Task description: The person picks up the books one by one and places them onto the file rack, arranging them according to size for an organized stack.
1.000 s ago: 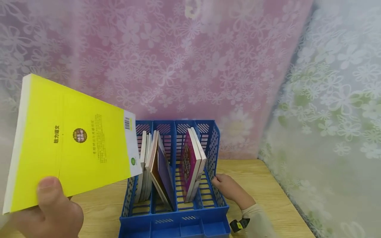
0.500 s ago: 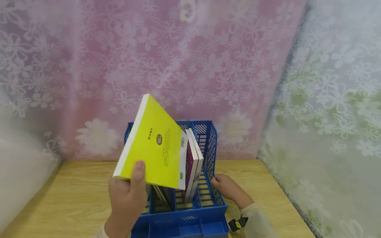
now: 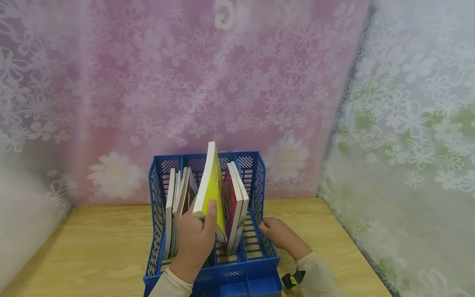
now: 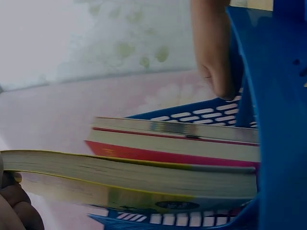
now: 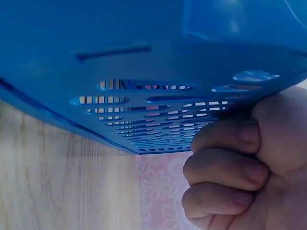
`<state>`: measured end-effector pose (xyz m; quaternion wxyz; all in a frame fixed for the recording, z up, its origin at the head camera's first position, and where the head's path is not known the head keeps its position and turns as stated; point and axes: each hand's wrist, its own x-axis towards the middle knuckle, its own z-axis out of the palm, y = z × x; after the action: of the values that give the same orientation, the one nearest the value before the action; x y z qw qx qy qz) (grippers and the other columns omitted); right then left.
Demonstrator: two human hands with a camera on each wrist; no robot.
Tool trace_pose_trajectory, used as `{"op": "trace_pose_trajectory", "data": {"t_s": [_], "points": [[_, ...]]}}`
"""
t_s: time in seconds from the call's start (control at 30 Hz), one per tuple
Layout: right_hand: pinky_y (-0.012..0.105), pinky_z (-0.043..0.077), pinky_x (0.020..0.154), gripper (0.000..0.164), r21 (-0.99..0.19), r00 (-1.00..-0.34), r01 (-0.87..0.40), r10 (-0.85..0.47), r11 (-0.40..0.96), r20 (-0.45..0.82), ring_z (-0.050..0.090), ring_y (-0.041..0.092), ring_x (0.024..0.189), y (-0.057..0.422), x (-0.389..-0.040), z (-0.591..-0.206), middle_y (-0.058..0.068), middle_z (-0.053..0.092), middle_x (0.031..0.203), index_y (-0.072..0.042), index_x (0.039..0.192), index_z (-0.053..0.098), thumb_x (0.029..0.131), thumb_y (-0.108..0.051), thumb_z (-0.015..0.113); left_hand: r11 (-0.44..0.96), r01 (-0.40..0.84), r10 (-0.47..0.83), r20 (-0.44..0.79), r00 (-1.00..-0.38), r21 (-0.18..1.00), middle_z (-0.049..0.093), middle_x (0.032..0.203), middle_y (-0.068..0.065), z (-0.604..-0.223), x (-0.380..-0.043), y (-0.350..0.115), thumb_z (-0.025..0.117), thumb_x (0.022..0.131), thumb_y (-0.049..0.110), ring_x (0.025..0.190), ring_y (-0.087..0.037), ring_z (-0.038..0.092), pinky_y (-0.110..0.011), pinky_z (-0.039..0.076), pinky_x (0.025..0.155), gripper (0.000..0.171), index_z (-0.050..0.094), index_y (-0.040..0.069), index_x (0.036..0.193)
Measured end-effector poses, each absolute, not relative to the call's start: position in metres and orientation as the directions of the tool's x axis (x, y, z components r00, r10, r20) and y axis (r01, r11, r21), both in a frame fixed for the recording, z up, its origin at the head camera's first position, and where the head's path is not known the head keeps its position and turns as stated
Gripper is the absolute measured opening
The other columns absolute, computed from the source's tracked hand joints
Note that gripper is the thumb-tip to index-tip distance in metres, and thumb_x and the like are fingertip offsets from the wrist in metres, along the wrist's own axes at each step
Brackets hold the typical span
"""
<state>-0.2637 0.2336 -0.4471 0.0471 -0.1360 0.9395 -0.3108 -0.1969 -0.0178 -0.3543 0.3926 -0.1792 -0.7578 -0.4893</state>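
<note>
My left hand (image 3: 194, 237) grips a thick yellow paperback book (image 3: 216, 189), thumb on the cover. The book is tilted, its lower end inside a blue plastic book rack (image 3: 259, 264), just left of a purple-covered book (image 3: 231, 200). In the left wrist view the yellow book (image 4: 134, 178) lies alongside the red-edged book (image 4: 158, 153), its far end at the rack's front edge. My right hand (image 3: 283, 237) holds the rack's right side wall; in the right wrist view its curled fingers (image 5: 218, 167) are against the perforated side.
Several pale-edged books (image 3: 169, 214) lean in the rack's left compartments, partly hidden by my left hand. Small trays (image 3: 265, 284) line the rack's front. The wooden table (image 3: 100, 243) meets a pink floral curtain (image 3: 178, 82) behind and a whitish one (image 3: 408, 144) at the right.
My left hand has brought the yellow book from the left over to the rack, turned it edge-on and lowered it beside the purple book. The right hand has stayed at the rack's side.
</note>
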Motion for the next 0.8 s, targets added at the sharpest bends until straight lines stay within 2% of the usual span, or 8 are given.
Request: {"op": "trace_pose_trajectory", "data": {"t_s": [0.03, 0.13, 0.2, 0.27, 0.43, 0.6, 0.7, 0.8], "points": [[0.029, 0.028, 0.049, 0.033, -0.596, -0.959, -0.229, -0.285, 0.770, 0.000, 0.029, 0.014, 0.048, 0.233, -0.264, -0.447, -0.002, 0.034, 0.057, -0.014, 0.068, 0.039, 0.101, -0.018, 0.038, 0.476, 0.636, -0.100, 0.756, -0.647, 0.607, 0.042, 0.053, 0.011, -0.357, -0.199, -0.015, 0.055, 0.098, 0.020, 0.036, 0.003, 0.032, -0.017, 0.026, 0.032, 0.026, 0.061, 0.000, 0.112], [0.029, 0.027, 0.050, 0.034, -0.588, -0.958, -0.239, -0.286, 0.773, 0.014, 0.028, 0.014, 0.048, 0.233, -0.265, -0.448, -0.002, 0.034, 0.058, -0.014, 0.067, 0.039, 0.101, -0.018, 0.038, 0.543, 0.568, -0.062, 0.704, -0.707, 0.618, 0.043, 0.053, 0.010, -0.365, -0.207, -0.008, 0.049, 0.101, 0.033, 0.038, -0.001, 0.034, -0.019, 0.028, 0.033, 0.040, 0.057, 0.002, 0.125], [0.029, 0.027, 0.050, 0.034, -0.583, -0.957, -0.246, -0.290, 0.775, 0.019, 0.028, 0.013, 0.049, 0.232, -0.265, -0.448, -0.002, 0.033, 0.058, -0.014, 0.067, 0.038, 0.101, -0.018, 0.038, 0.570, 0.533, -0.041, 0.669, -0.742, 0.626, 0.045, 0.053, 0.009, -0.372, -0.211, -0.004, 0.045, 0.102, 0.039, 0.039, -0.003, 0.037, -0.021, 0.030, 0.034, 0.046, 0.055, 0.003, 0.129], [0.028, 0.027, 0.050, 0.035, -0.581, -0.956, -0.249, -0.292, 0.775, 0.019, 0.027, 0.013, 0.049, 0.232, -0.265, -0.447, -0.003, 0.033, 0.058, -0.015, 0.066, 0.038, 0.101, -0.018, 0.038, 0.598, 0.498, -0.029, 0.638, -0.770, 0.628, 0.052, 0.058, 0.008, -0.379, -0.213, 0.000, 0.043, 0.101, 0.044, 0.046, -0.004, 0.046, -0.021, 0.036, 0.039, 0.051, 0.054, 0.005, 0.132], [0.028, 0.027, 0.050, 0.035, -0.601, -0.950, -0.255, -0.312, 0.758, 0.011, 0.027, 0.013, 0.048, 0.232, -0.264, -0.446, -0.003, 0.032, 0.058, -0.014, 0.067, 0.038, 0.102, -0.018, 0.037, 0.641, 0.462, -0.009, 0.608, -0.794, 0.613, 0.067, 0.077, 0.000, -0.395, -0.217, 0.003, 0.042, 0.101, 0.048, 0.061, -0.011, 0.061, -0.026, 0.047, 0.052, 0.054, 0.053, 0.008, 0.137], [0.028, 0.027, 0.050, 0.036, -0.600, -0.949, -0.258, -0.314, 0.757, 0.013, 0.027, 0.013, 0.048, 0.234, -0.265, -0.447, -0.003, 0.032, 0.057, -0.014, 0.067, 0.038, 0.102, -0.020, 0.037, 0.635, 0.454, 0.008, 0.582, -0.813, 0.625, 0.065, 0.076, 0.003, -0.395, -0.221, 0.004, 0.040, 0.100, 0.051, 0.060, -0.010, 0.058, -0.026, 0.046, 0.052, 0.056, 0.051, 0.012, 0.139], [0.028, 0.027, 0.050, 0.037, -0.602, -0.952, -0.250, -0.306, 0.758, 0.010, 0.026, 0.013, 0.048, 0.235, -0.265, -0.448, -0.003, 0.032, 0.057, -0.014, 0.066, 0.038, 0.103, -0.021, 0.037, 0.620, 0.434, 0.018, 0.541, -0.841, 0.653, 0.061, 0.072, 0.004, -0.393, -0.224, 0.006, 0.039, 0.099, 0.054, 0.057, -0.008, 0.053, -0.025, 0.043, 0.051, 0.058, 0.049, 0.014, 0.139], [0.028, 0.027, 0.049, 0.036, -0.613, -0.954, -0.243, -0.301, 0.752, 0.009, 0.027, 0.013, 0.048, 0.235, -0.265, -0.448, -0.003, 0.032, 0.057, -0.014, 0.067, 0.038, 0.102, -0.020, 0.038, 0.596, 0.415, 0.020, 0.504, -0.863, 0.687, 0.061, 0.074, 0.003, -0.392, -0.228, 0.008, 0.040, 0.099, 0.054, 0.058, -0.009, 0.053, -0.026, 0.043, 0.052, 0.057, 0.049, 0.014, 0.139]]}}
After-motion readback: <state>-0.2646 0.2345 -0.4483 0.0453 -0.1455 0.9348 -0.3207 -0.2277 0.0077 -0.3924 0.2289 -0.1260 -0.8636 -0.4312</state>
